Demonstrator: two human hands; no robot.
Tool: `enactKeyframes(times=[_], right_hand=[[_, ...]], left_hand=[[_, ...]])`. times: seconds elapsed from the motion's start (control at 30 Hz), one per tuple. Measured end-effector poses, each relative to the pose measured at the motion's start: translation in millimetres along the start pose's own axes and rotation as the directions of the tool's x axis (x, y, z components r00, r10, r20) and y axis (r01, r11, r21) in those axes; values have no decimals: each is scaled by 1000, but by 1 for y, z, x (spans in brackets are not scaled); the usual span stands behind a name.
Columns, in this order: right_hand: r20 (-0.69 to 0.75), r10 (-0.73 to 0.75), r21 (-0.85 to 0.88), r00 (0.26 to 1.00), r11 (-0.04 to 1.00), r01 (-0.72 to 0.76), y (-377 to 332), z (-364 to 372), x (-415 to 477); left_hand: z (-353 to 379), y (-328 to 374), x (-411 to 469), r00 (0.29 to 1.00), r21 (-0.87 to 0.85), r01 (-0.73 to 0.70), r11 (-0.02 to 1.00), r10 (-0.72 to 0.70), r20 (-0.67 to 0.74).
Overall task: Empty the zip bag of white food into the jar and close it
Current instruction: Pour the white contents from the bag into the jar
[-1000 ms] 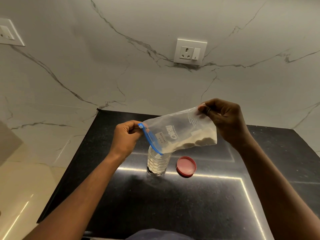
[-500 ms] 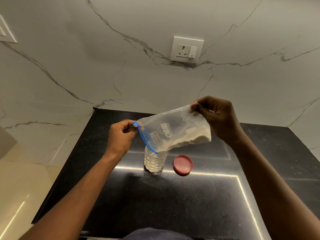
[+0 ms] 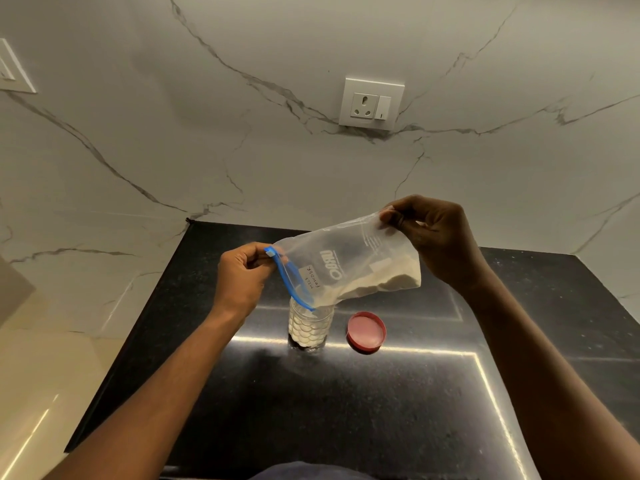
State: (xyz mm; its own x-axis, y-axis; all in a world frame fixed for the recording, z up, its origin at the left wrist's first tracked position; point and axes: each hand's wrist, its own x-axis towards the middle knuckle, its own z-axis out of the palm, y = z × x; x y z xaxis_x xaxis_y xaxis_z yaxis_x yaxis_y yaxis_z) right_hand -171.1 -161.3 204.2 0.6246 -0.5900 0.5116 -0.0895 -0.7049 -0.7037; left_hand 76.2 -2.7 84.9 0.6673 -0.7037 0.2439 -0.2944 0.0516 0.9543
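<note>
Compared with half a second earlier, the bag (image 3: 349,265) is sitting a little lower in the frame and is tipping slightly more steeply, while both hands are keeping the same grips and the jar (image 3: 309,329) and lid (image 3: 366,331) are lying where they were. The white powder (image 3: 377,284) is collecting along the bag's lower edge and sliding toward the blue zip (image 3: 289,284), whose low end is hanging over the jar's mouth; the bag is covering the jar's rim, so whether the zip is touching it cannot be told. A handwritten label on the bag is too small to read surely. Both forearms are being cut off by the bottom of the frame, and a switch plate is cut off at the upper left edge. The left hand (image 3: 242,275), at centre left, is pinching the zip's upper end, fingers curled together on it. The right hand (image 3: 433,237), right of centre, is clamping the bag's raised closed corner between thumb and fingertips. The jar, partly filled with white, is standing upright at frame centre on the black counter (image 3: 346,410), with the red lid lying just to its right, apart from it.
</note>
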Motion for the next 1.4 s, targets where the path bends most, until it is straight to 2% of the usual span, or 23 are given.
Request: enactKeyframes(times=[0.2,0.53,0.67,0.77,0.83,0.97,1.13,1.27,1.4], right_hand=[[60,-19,-69,998,997,23,-5,-2,5],[28,-9,-91,1000,996,12,4,-5,9],[21,12,-93,1000,996,-10,6,-2,5],[30,3,-115,1000,993,1,4,-3,4],[38,0,-126,999,992,5,2,-4,4],[46,-11,-142,999,990,17,-1,-8,6],[48,-24,-158,999,987,32,-2,-6,4],[16,-45,-151,999,987,47,-2,-6,2],[61,-84,-208,995,974,95,-6,-1,0]], left_hand=[[0,0,0,1000,-16,10,1000,-10,-21],[-3,2,-1,999,-58,38,998,-36,37],[-7,-6,-5,986,-73,167,983,-169,-11],[-4,-8,-9,957,-136,287,948,-278,77],[-3,-8,-11,947,-156,315,936,-299,120],[-2,-3,-14,939,-203,332,921,-302,166],[-1,4,-22,906,-255,363,896,-275,323],[4,8,-30,926,-283,324,903,-243,288],[10,6,-34,938,-263,298,918,-230,261]])
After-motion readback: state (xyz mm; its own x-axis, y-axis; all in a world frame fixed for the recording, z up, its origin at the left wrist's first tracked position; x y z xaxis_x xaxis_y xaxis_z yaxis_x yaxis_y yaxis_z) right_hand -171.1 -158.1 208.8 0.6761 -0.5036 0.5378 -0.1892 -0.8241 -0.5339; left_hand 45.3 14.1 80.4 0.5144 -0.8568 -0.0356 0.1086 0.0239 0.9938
